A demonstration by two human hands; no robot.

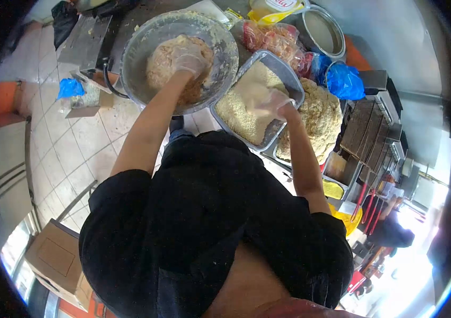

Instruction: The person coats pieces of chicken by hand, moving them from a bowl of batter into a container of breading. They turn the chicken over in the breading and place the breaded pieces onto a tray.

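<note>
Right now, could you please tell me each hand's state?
Left hand: on the mixture in the bowl; grip cannot be told.
Right hand: open, flat on the crumbs in the tray.

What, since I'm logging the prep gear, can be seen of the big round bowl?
The round bowl looks like dull metal, wide and fairly shallow, its inner wall smeared with pale bits. It sits upright, beside the tray of crumbs. A tan, lumpy mass fills its middle, and the gloved left hand rests on that mass.
</note>
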